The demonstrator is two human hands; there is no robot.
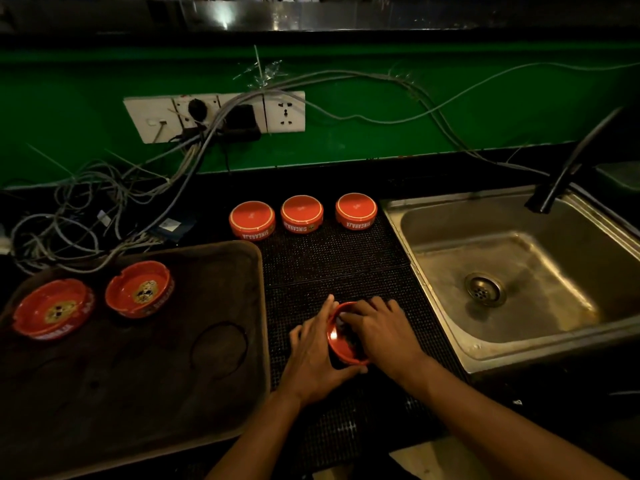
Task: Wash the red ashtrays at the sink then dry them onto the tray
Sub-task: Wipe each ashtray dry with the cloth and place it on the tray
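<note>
My left hand (317,348) grips a red ashtray (337,337) by its left side over the black mat (329,258). My right hand (379,329) presses a dark cloth, mostly hidden under the fingers, into the ashtray's bowl. Two red ashtrays (52,308) (138,288) sit upright on the brown tray (207,393) at the left. Three more red ashtrays (252,219) (302,213) (356,210) stand upside down in a row at the back of the mat. The steel sink (502,258) lies to the right.
A dark faucet (568,171) leans over the sink's back right corner. A tangle of grey cables (86,209) lies behind the tray under a wall socket strip (214,116) on the green wall. The counter's front edge runs below my forearms.
</note>
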